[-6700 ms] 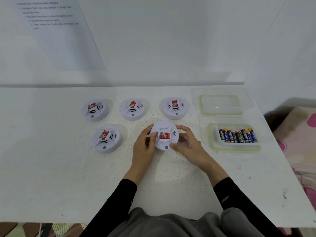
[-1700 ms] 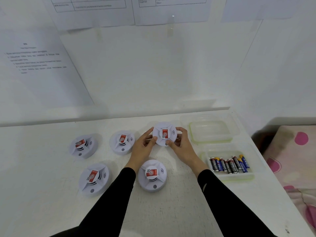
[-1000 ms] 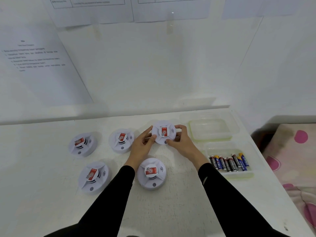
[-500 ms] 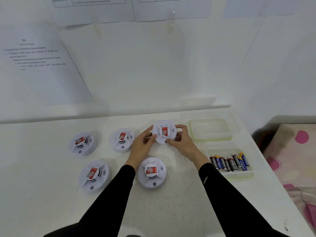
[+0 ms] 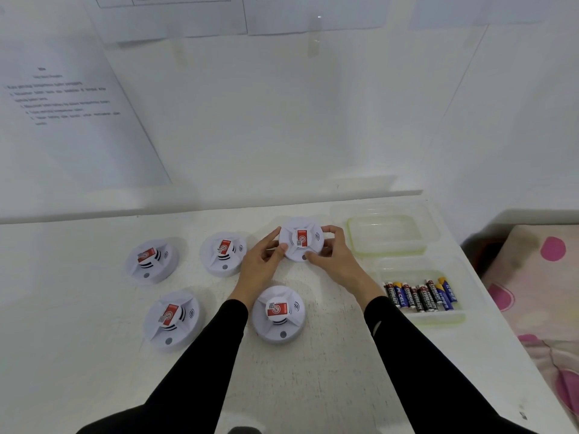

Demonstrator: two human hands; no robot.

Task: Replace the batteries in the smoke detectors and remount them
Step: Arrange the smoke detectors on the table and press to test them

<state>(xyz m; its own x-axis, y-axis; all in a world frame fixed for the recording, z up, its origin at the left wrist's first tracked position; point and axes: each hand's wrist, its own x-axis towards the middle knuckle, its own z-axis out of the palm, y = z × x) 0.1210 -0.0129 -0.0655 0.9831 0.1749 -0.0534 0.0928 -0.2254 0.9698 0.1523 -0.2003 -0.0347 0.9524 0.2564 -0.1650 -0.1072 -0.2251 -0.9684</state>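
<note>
At the far right end of the back row, just left of the empty tub (image 5: pixel 391 251), the smoke detector (image 5: pixel 301 239) sits face-up between both hands, red label toward the ceiling. The left hand (image 5: pixel 261 264) pinches its left rim between thumb and fingertips. The right hand (image 5: pixel 333 260) curls round the right rim and near edge. The grip is thus on opposite sides of a round body whose axis runs straight up through the label. Any twist to free the base would have to turn about that line, one hand against the other, I'd judge. Whether its underside touches the table (image 5: pixel 313 386) I cannot tell. The batteries (image 5: pixel 419 296) lie in the nearer tub (image 5: pixel 438 317), closer to the right hand, so that hand looks better placed to fetch one. Four other detectors (image 5: pixel 279 313) sit untouched to the left and nearer.
</note>
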